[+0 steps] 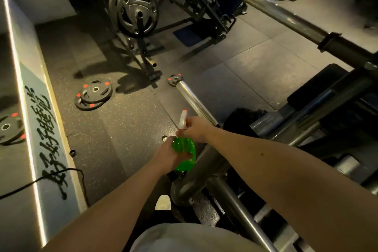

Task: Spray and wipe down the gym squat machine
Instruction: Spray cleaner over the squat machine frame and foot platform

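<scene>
I have both hands close together on the green spray bottle (184, 145): the left hand (166, 154) wraps its body from below, and the right hand (198, 129) grips the white trigger head at the neck. The bottle hangs just above the grey steel frame of the squat machine (235, 204), nozzle pointing away from me, with weight plates (94, 94) stacked on the floor (122, 129) further left

A single head-worn view looks steeply down from close above the squat machine's steel frame (206, 172), facing the rubber floor (122, 129) beyond it.
</scene>
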The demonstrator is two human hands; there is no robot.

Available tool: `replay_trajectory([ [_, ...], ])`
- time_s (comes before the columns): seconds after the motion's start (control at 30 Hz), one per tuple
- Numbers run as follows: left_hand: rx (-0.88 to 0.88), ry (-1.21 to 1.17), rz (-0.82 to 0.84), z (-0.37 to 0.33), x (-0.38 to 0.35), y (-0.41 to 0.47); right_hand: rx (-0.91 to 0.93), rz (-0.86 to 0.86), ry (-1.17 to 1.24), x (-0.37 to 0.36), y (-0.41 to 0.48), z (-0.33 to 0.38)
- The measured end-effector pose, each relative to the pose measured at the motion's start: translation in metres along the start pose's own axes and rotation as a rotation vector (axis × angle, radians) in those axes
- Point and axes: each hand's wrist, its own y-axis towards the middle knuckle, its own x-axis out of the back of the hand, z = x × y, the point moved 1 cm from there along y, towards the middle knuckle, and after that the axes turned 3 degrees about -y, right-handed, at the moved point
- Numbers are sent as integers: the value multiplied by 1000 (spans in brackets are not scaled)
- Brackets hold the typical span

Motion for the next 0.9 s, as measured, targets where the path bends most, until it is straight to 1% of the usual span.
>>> replay_trajectory([
  [0.1, 8, -28, 26, -3, 9, 17, -37, 1, -33, 10, 8, 10],
  [0.2, -23, -65, 51, -7, 22, 39, -54, -65, 12, 18, 14, 19],
  [0.3, -77, -90, 85, -12, 36, 58, -54, -157, 107, 21, 18, 27],
  [0.4, -153, -73, 141, -31, 50, 74, -70, -281, 266, 30, 15, 35],
  [0.53, -278, -34, 190, -78, 53, 91, -66, -486, 374, 61, 2, 35],
  [0.67, -401, 15, 230, -134, 34, 94, -110, -703, 414, 103, -21, 20],
  [0.77, -483, 14, 269, -179, 7, 89, -130, -800, 497, 136, -46, 3],
  [0.9, -577, 23, 409, -234, -38, 71, -130, -898, 521, 181, -89, -30],
])
